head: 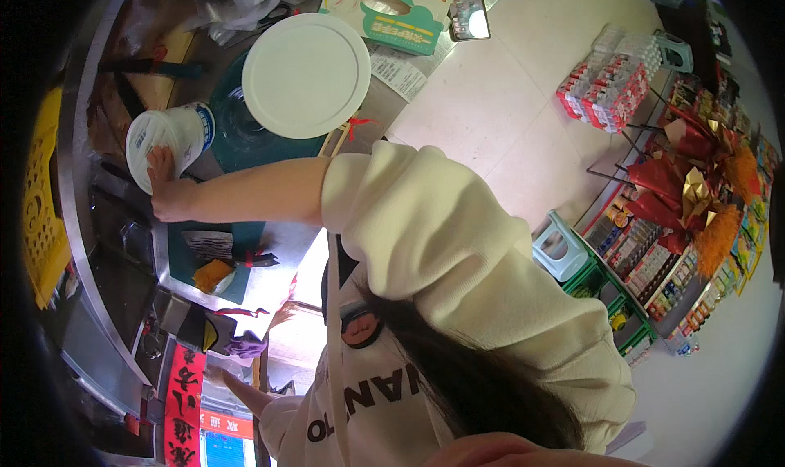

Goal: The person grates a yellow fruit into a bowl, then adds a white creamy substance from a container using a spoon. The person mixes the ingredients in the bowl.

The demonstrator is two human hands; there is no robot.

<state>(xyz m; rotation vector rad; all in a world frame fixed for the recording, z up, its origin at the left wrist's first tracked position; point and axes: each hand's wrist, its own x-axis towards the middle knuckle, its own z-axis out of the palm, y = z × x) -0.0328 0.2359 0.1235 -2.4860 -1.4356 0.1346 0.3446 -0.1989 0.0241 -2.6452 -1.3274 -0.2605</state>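
Note:
My right hand (167, 188) is at the near rim of a white plastic tub (195, 126) with a blue-printed band, its fingers laid over the tub's round white end. The tub leans beside a teal board or mat (224, 142). A large white round lid (306, 74) lies just to the right, over a clear round vessel that it partly hides. At the lower left, my left hand (216, 376) reaches out near a red banner (184, 399) bearing black characters. Glare blurs its fingers, so what it touches cannot be told.
A glove box (392, 16) and a phone (469, 10) sit at the counter's edge. A teal board (242, 283) holds an orange-brown food piece (213, 275). Dark-handled tools (153, 68) lie left. Behind me stand a stool (559, 246), wrapped drinks (607, 90) and stocked shelves (644, 264).

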